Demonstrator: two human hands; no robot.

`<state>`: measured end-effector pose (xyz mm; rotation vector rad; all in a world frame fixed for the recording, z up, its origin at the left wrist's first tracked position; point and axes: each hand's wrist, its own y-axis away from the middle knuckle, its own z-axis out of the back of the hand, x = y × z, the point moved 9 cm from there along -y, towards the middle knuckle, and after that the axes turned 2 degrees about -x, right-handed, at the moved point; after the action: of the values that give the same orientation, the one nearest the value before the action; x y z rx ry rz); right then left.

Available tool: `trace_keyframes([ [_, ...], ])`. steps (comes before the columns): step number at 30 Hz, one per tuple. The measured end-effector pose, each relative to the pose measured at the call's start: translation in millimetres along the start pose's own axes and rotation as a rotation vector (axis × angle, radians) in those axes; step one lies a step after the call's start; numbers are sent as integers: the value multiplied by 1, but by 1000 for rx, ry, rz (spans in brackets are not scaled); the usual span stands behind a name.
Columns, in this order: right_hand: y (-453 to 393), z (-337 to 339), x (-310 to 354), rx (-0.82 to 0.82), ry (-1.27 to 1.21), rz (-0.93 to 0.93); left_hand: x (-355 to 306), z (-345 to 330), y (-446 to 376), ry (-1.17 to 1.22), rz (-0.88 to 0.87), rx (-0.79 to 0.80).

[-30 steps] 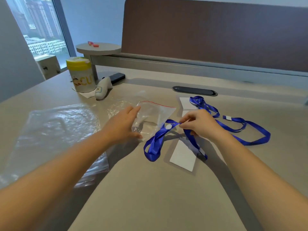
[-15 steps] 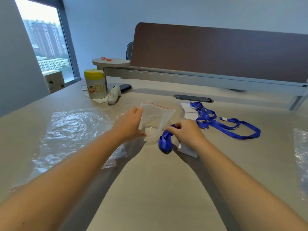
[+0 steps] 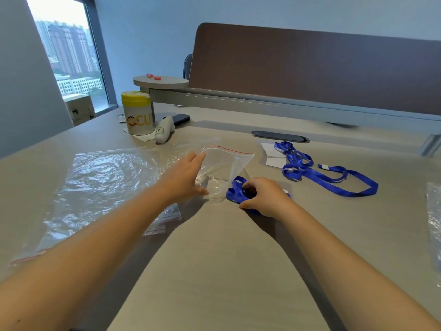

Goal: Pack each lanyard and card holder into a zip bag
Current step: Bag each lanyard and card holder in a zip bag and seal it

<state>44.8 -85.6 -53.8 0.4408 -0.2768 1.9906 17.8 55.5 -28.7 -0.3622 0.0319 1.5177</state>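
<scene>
Where window light falls, beige desk (image 3: 214, 271) below brown partition (image 3: 310, 65).

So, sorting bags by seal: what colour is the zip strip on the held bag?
Red, a thin line along the zip bag mouth; head view.

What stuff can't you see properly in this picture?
- Card holder: almost wholly hidden under the right hand and bunched lanyard.
- Tub label: too small to read.
- Plastic sheet: cut off by the right edge.
- Left hand fingertips on the zip bag: blurred by glare.
</scene>
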Motion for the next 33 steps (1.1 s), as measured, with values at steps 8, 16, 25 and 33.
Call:
trace_keyframes([
  [8,6,10,2,1,-65,24,-6,9,3,64,-45,44],
  [16,3,94,31,-103,-279,102,-11,25,-16,173,-6,193],
  [25,-8,158,60,-167,-602,188,-24,39,-45,277,0,251],
  [33,-25,176,80,-134,-992,239,-22,37,-58,394,5,288],
])
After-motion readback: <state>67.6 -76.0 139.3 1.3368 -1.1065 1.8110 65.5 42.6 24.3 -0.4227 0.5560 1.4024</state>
